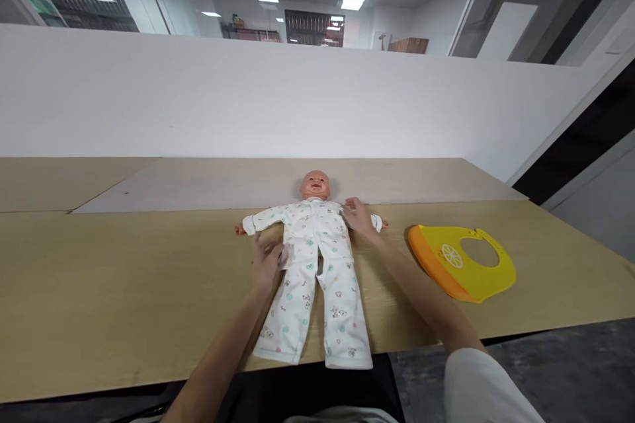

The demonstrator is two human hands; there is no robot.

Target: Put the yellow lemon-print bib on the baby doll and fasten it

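A baby doll (316, 186) lies on its back on the table, head away from me and arms spread. It wears a white printed long-sleeved top (310, 228) and matching trousers (343, 317). My left hand (266, 263) is at the lower left side of the top, its thumb and fingers closed on the cloth by the hem. Over the doll's sleeve at the right shoulder side, my right hand (359, 218) has its fingers bent around the cloth. The trouser legs reach the table's near edge, and the doll's feet do not show.
A yellow bib (476, 279) with an orange pocket lies flat on the table (149, 291), right of my right forearm. Behind the table stands a white wall (248, 96) with windows above. A pale board (223, 182) runs along the back.
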